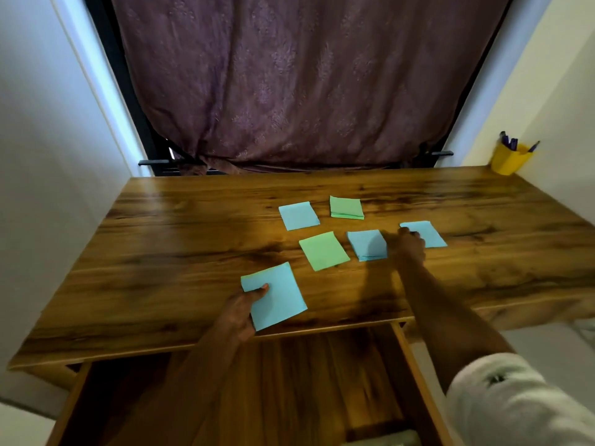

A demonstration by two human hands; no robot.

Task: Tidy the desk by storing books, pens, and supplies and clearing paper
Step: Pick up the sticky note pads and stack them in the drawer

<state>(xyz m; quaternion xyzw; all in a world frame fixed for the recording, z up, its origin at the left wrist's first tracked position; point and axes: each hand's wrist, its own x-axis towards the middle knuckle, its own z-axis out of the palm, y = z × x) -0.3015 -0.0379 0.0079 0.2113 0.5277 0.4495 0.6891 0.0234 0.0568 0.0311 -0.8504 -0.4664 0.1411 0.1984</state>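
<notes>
Blue sheet (277,297) pinched in left grip (240,312), right grip (410,244) pinching far blue sheet (429,235)

Dim, warm light is falling from above and behind the person, so soft-edged shadows of the head and arms are spreading forward and leftward across the desk (167,284), while a pale sheen is glancing off its far left part. The curtain (289,75) is hanging dark, with only a thin pale strip glowing beside its left edge. The wide lens is bowing the walls and desk edges, and the sleeve (515,407) at lower right and the open drawer (289,381) are looking soft and murky.
</notes>
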